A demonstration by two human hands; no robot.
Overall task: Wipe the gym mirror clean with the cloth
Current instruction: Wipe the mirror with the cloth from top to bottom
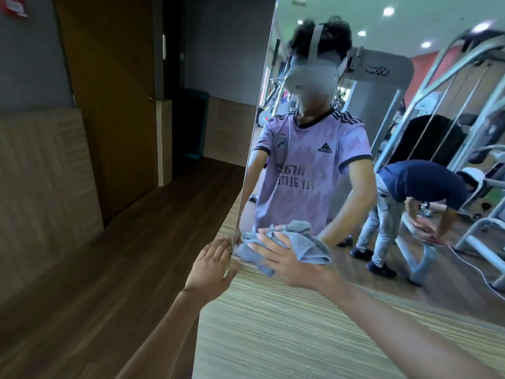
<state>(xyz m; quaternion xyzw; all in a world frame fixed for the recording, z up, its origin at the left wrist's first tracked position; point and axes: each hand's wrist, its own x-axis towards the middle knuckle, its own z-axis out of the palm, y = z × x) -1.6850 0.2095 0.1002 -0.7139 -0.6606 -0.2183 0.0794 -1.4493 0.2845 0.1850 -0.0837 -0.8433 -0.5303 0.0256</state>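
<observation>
- Head view: spread flat across the cloth (pixel 306 242) with the right hand (pixel 289 261) fingers (pixel 266 240), pressing it to the mirror (pixel 410 149) at its lower left corner.
- Best kept flat, even pressure, overlapping strokes out from the corner.
- Bunched beneath and past those fingers, trailing onto the wooden panel (pixel 273 310).
- Braced beside the mirror edge with the left hand (pixel 211 265), fingers straight, together.

A gym, indoors; the wall mirror (pixel 341 28) filling the right half of the frame reflects a weight-stack machine (pixel 379 83) and grey steel cable frames (pixel 426 86) at upper right. Wood-look flooring (pixel 82 269) runs lower left; a brown door (pixel 114 91) stands upper left.
</observation>
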